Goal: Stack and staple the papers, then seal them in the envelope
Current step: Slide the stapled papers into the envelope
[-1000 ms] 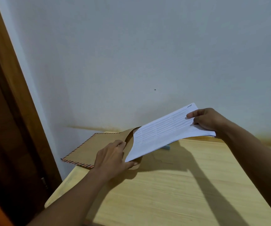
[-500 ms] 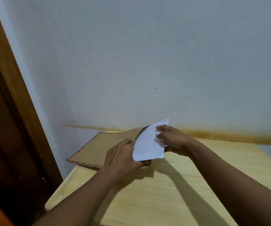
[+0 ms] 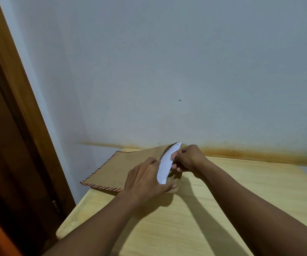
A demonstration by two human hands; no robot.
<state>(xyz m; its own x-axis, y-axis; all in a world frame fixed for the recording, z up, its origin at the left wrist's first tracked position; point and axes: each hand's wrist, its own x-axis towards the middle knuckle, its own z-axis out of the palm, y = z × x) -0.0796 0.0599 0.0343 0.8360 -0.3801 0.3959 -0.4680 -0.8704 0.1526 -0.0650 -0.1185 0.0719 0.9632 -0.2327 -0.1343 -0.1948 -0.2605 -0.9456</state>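
A brown envelope (image 3: 123, 169) with a red-and-black striped border lies at the back left of the wooden table (image 3: 223, 209), partly overhanging its left edge. My left hand (image 3: 147, 179) grips the envelope at its open mouth. A stack of white printed papers (image 3: 165, 165) sits mostly inside the envelope; only a narrow curved strip sticks out. My right hand (image 3: 187, 158) pinches the papers' outer edge, just right of the mouth. The stapler is not in view.
A pale wall (image 3: 167, 71) rises right behind the table, with an orange-brown stain along its foot. A dark wooden door frame (image 3: 19, 108) stands to the left, close to the table's left edge.
The papers have slid leftward into the envelope, from mostly outside to a narrow strip showing. My right hand moved left with them; my left hand stayed at the mouth.
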